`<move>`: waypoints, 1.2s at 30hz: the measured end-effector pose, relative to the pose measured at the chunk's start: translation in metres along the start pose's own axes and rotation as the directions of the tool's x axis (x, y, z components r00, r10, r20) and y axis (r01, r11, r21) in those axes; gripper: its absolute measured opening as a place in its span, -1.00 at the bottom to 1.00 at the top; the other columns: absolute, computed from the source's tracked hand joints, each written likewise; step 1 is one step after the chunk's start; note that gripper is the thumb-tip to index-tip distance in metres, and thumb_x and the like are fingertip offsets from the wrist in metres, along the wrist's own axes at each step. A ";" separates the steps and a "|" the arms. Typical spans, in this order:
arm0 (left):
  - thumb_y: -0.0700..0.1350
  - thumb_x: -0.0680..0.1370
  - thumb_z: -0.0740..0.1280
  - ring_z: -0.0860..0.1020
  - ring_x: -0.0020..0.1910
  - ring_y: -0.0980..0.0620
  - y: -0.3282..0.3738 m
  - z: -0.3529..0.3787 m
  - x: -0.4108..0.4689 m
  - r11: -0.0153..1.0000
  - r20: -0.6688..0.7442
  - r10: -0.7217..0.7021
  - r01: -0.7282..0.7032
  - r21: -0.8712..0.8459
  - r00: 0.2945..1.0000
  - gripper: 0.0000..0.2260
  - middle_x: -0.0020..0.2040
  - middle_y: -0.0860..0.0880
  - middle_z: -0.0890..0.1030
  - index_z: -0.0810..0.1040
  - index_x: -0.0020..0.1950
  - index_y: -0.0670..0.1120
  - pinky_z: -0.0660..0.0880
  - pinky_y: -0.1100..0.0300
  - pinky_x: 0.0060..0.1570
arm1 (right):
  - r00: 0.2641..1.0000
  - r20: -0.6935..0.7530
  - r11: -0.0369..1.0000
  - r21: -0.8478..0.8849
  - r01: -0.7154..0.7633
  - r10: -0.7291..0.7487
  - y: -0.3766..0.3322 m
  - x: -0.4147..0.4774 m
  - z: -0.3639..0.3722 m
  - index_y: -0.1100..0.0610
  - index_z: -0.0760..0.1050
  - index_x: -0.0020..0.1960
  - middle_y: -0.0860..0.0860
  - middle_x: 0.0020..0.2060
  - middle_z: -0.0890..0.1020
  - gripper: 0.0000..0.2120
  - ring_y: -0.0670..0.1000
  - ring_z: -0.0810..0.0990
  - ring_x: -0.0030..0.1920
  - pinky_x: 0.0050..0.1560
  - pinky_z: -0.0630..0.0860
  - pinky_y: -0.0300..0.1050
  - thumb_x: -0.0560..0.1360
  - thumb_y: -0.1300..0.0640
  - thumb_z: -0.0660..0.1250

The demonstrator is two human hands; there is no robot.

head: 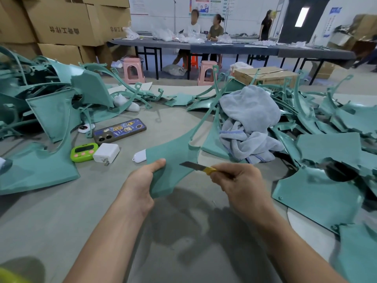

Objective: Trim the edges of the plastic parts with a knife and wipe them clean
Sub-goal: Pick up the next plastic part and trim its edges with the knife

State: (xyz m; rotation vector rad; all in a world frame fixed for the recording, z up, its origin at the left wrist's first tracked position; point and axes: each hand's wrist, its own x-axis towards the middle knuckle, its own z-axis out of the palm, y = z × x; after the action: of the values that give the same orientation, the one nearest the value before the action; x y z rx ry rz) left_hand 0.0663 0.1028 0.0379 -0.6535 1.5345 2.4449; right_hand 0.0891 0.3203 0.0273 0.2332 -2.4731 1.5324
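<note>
My left hand (142,184) grips the near left edge of a teal plastic part (173,156), thumb on top, holding it up above the grey work surface. The part tapers into a long thin arm that rises to the right. My right hand (238,184) holds a yellow-handled utility knife (199,168); its blade points left and lies against the part's lower right edge. A grey towel (248,123) lies bunched on a heap of teal parts just beyond my right hand.
Piles of teal parts lie at the left (47,111) and right (326,160). A phone (120,130), a green timer (84,152), a white charger (106,153) and a small white device (140,156) sit left of centre. Cardboard boxes (65,23) are stacked back left; people sit at a far table (224,48).
</note>
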 end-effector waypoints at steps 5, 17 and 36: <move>-0.15 0.60 0.36 0.64 -0.50 0.03 0.003 -0.004 0.001 1.000 -0.023 0.005 -0.005 -0.001 1.000 -0.93 -0.33 -0.02 0.71 0.63 -0.02 -0.10 0.46 0.28 -0.60 | 0.995 -0.086 0.993 0.116 -0.034 0.044 0.003 0.004 -0.006 -0.01 0.72 -0.13 0.09 -0.37 0.63 -0.89 -0.06 0.38 -0.39 -0.34 0.37 -0.08 0.53 0.16 0.49; -0.16 0.60 0.36 0.63 -0.51 0.03 0.000 -0.002 0.004 1.000 -0.022 0.001 -0.001 -0.016 1.000 -0.93 -0.34 -0.03 0.71 0.63 -0.05 -0.11 0.47 0.27 -0.61 | 0.998 0.045 0.996 0.073 -0.041 0.038 0.004 0.002 0.005 0.06 0.70 -0.19 -0.04 -0.52 0.47 -0.89 -0.12 0.31 -0.47 -0.43 0.27 -0.18 0.51 0.17 0.47; -0.23 0.33 0.44 0.72 -0.05 -0.01 -0.009 -0.005 0.003 0.962 0.309 0.168 -0.224 0.158 0.936 -0.59 0.10 -0.10 0.72 0.64 0.18 -0.14 0.67 0.16 -0.14 | 0.956 0.137 0.585 0.766 -0.268 0.259 -0.003 0.012 0.000 0.18 0.74 -0.20 0.13 -0.25 0.70 -0.86 0.00 0.69 -0.20 -0.01 0.66 -0.14 0.33 0.12 0.47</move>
State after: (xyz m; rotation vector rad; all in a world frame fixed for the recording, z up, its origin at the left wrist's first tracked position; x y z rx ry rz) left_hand 0.0686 0.1025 0.0274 -0.0983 1.7492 2.3526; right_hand 0.0781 0.3191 0.0333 -0.0110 -1.7054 2.6781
